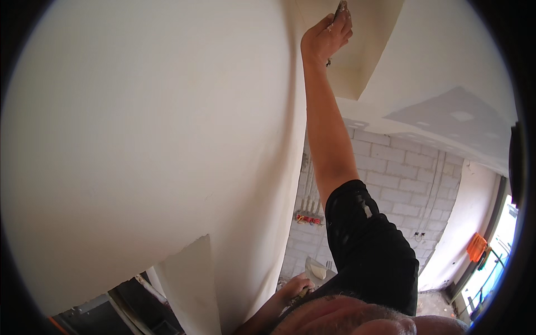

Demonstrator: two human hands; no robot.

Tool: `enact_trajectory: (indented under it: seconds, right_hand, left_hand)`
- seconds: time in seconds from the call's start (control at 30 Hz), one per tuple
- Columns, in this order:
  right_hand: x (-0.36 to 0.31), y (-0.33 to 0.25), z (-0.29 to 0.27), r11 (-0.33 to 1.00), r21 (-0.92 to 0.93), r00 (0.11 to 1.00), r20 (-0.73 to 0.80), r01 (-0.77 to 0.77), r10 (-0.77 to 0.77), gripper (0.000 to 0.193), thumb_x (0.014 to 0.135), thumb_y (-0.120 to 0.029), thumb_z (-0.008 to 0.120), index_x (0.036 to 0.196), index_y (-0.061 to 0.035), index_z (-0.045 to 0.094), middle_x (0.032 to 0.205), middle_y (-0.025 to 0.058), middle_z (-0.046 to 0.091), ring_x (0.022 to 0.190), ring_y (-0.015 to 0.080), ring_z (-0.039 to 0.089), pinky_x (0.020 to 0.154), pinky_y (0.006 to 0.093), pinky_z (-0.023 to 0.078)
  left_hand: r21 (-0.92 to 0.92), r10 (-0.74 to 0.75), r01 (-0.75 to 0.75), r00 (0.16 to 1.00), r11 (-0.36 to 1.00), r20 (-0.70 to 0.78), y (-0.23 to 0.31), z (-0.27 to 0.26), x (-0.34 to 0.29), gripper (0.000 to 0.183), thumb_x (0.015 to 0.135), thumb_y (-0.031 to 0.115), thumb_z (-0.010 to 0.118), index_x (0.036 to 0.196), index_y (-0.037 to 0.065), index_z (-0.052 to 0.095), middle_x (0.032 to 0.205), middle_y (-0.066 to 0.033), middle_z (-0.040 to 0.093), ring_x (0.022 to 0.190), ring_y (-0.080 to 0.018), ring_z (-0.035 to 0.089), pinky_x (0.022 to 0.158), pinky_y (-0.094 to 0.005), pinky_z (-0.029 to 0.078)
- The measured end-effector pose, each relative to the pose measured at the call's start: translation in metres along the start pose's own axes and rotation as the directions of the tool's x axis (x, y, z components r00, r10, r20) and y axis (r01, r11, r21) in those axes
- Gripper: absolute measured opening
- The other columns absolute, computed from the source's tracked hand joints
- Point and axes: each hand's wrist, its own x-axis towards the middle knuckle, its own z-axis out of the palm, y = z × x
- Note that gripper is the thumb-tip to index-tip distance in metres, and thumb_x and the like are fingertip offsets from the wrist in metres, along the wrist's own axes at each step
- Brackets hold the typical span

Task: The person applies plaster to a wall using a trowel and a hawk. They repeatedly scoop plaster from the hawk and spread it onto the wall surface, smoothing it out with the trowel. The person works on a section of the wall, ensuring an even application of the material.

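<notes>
My right hand (328, 34) is raised high on a straight arm, at the corner of a pale ceiling recess (365, 61). Its fingers are closed around a hand tool (338, 11) of which only a thin dark part shows; white smears mark the fingers. Low down, near my body, my left hand (296, 286) grips a broad putty knife (329, 273). A lump of off-white filler (317, 271) sits on its grey blade. My black sleeve and body partly cover that blade.
A large smooth pale surface (151, 128) fills the left side, its lower edge stepped. Behind stands a grey block wall (391, 167) with conduits and red electrical boxes (308, 219). An orange cloth (476, 247) hangs by the bright opening at right. Grey patches mark the ceiling (458, 114).
</notes>
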Motion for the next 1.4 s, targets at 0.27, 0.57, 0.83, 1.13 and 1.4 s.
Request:
enact_trajectory:
  seconds: [0.27, 0.57, 0.83, 1.13, 1.4]
  right_hand:
    - [0.019, 0.058, 0.016, 0.937, -0.338, 0.983, -0.118, 0.092, -0.139, 0.056, 0.089, 0.002, 0.054, 0.144, -0.0004, 0.042, 0.145, 0.0197, 0.04, 0.117, 0.0396, 0.045, 0.095, 0.0511, 0.036]
    - [0.038, 0.077, 0.029, 0.889, -0.45, 0.983, -0.185, -0.087, 0.002, 0.048, 0.095, -0.003, 0.056, 0.143, -0.0002, 0.046, 0.15, 0.0156, 0.043, 0.132, 0.0391, 0.042, 0.104, 0.0551, 0.035]
    - [0.045, 0.074, 0.028, 0.875, -0.464, 0.983, -0.172, -0.138, 0.064, 0.048, 0.097, -0.005, 0.054, 0.143, -0.0022, 0.046, 0.154, 0.0132, 0.04, 0.132, 0.0372, 0.042, 0.104, 0.0553, 0.036]
    - [0.051, 0.074, 0.034, 0.87, -0.46, 0.982, -0.138, -0.178, 0.128, 0.05, 0.098, -0.008, 0.051, 0.147, -0.0043, 0.043, 0.157, 0.013, 0.036, 0.136, 0.039, 0.038, 0.109, 0.0573, 0.032]
    - [0.051, 0.064, 0.042, 0.902, -0.418, 0.992, -0.095, -0.11, 0.077, 0.055, 0.098, -0.009, 0.052, 0.151, -0.0024, 0.038, 0.16, 0.0162, 0.029, 0.14, 0.0423, 0.032, 0.111, 0.06, 0.029]
  left_hand:
    - [-0.144, -0.286, 0.276, 0.957, 0.95, -0.051, 0.014, 0.002, 0.003, 0.031, 0.085, 0.014, 0.061, 0.113, 0.001, 0.062, 0.095, -0.0061, 0.065, 0.082, -0.0119, 0.061, 0.072, -0.0262, 0.049]
    - [-0.085, -0.274, 0.265, 0.955, 0.96, -0.111, -0.071, -0.019, 0.023, 0.038, 0.084, 0.02, 0.063, 0.114, -0.004, 0.06, 0.096, -0.0101, 0.065, 0.087, -0.0152, 0.061, 0.076, -0.0276, 0.048]
    - [-0.111, -0.267, 0.254, 0.955, 0.961, -0.125, -0.048, -0.011, 0.018, 0.039, 0.084, 0.023, 0.063, 0.112, -0.005, 0.06, 0.096, -0.011, 0.065, 0.089, -0.0159, 0.062, 0.078, -0.0284, 0.048]
    - [0.053, -0.223, 0.232, 0.965, 0.971, -0.139, -0.066, -0.021, 0.021, 0.035, 0.085, 0.024, 0.064, 0.104, -0.005, 0.06, 0.093, -0.0113, 0.063, 0.088, -0.0169, 0.061, 0.077, -0.0295, 0.048]
    - [0.313, 0.133, -0.117, 0.991, 0.943, -0.031, -0.074, -0.02, 0.019, 0.038, 0.087, 0.024, 0.064, 0.111, -0.006, 0.06, 0.097, -0.0124, 0.065, 0.093, -0.0195, 0.062, 0.081, -0.0306, 0.048]
